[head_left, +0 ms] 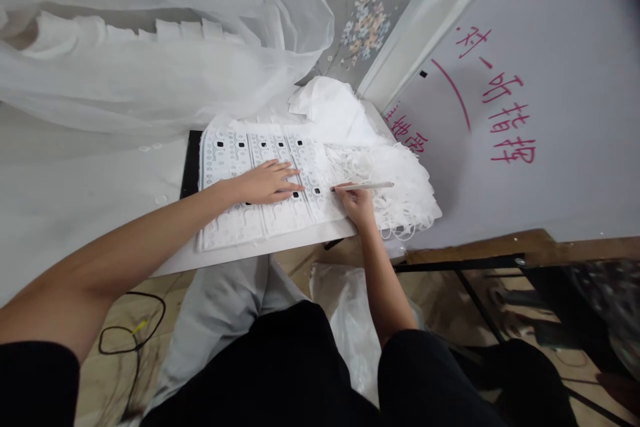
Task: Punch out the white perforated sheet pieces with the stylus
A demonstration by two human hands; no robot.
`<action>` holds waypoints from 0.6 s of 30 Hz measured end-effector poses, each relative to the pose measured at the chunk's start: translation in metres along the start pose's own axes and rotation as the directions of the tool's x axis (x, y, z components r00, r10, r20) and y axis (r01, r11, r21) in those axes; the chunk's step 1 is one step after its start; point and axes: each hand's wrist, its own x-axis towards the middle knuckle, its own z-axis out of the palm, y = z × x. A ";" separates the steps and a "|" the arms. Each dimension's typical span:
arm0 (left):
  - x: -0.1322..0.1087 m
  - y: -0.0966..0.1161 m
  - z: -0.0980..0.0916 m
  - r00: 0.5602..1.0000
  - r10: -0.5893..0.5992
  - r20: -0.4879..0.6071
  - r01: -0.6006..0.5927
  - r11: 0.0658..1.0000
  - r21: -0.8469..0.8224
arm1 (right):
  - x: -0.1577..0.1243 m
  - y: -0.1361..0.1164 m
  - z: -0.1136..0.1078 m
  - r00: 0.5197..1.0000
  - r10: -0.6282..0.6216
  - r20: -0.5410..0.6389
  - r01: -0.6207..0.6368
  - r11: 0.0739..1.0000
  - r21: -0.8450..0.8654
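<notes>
A white sheet (pixel 235 177) printed with rows of small outlines, rings and black squares lies on the white table. My left hand (pixel 270 182) rests flat on it, fingers spread, near its middle. My right hand (pixel 357 203) is closed round a slim pale pen-like tool (pixel 370 185) by the sheet's right edge. The tool's dark end points left toward the sheet; whether it touches cannot be made out. Its exact kind is too small to tell. Just right of that hand lies a heap of thin white strips and loops (pixel 400 180).
A crumpled white cloth or sheet (pixel 333 107) lies behind the heap. Translucent plastic (pixel 250 67) holds white pieces at the back left. A whiteboard with red writing (pixel 525 80) stands to the right. Below the table hangs a clear plastic bag (pixel 350 320); a black cable (pixel 133 347) lies on the floor.
</notes>
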 end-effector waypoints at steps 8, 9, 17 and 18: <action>0.000 0.001 -0.002 1.000 0.002 0.018 -0.002 1.000 0.014 | -0.009 -0.003 0.008 0.988 -0.151 0.015 0.146 0.920 -0.365; 0.001 0.001 -0.002 1.000 0.003 0.022 -0.003 1.000 0.018 | -0.008 -0.002 0.008 0.990 -0.143 0.006 0.135 0.918 -0.373; 0.001 -0.002 -0.001 1.000 0.004 0.023 -0.004 1.000 -0.011 | 0.002 0.002 0.007 0.992 -0.088 -0.087 0.048 0.922 -0.385; 0.000 -0.002 0.000 1.000 0.005 0.018 -0.005 1.000 -0.018 | 0.002 0.003 0.006 0.985 -0.072 -0.157 0.008 0.927 -0.374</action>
